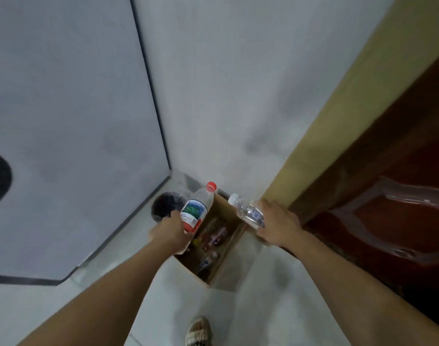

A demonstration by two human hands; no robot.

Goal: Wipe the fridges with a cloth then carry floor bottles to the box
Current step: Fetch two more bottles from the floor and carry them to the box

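A: Item one: clear plastic bottle with red cap and green-blue label [196,210], gripped low on its body by our left hand [173,232], fingers curled round it, above the open brown cardboard box [214,248] on the floor near the far corner.

B: Item two: small clear plastic bottle with white cap [247,211], right hand [278,224] wrapped round its base, over the box's right edge. We judge it best to lower both inside before letting go, among the bottles already there.

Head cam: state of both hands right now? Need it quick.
Left hand: grip closed on the clear plastic bottle with the red cap.
Right hand: grip closed on the small clear plastic bottle with the white cap.
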